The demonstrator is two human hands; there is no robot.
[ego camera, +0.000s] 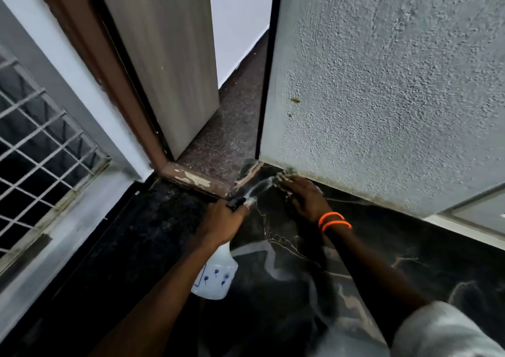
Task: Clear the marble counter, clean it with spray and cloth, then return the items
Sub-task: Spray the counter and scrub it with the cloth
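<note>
A black marble counter (369, 250) with pale veins fills the lower part of the view. My left hand (221, 221) grips a white spray bottle (216, 273) with blue flower prints; its black nozzle (236, 202) points at the far corner. My right hand (306, 196), with orange bands on the wrist, presses a crumpled cloth (284, 177) onto the marble right where it meets the textured wall. Most of the cloth is hidden under the fingers.
A rough white wall (396, 96) stands along the counter's far right side. A grey door (166, 55) in a brown frame (191, 177) stands ajar ahead, showing a speckled floor (232, 137). A barred window (41, 143) is at left.
</note>
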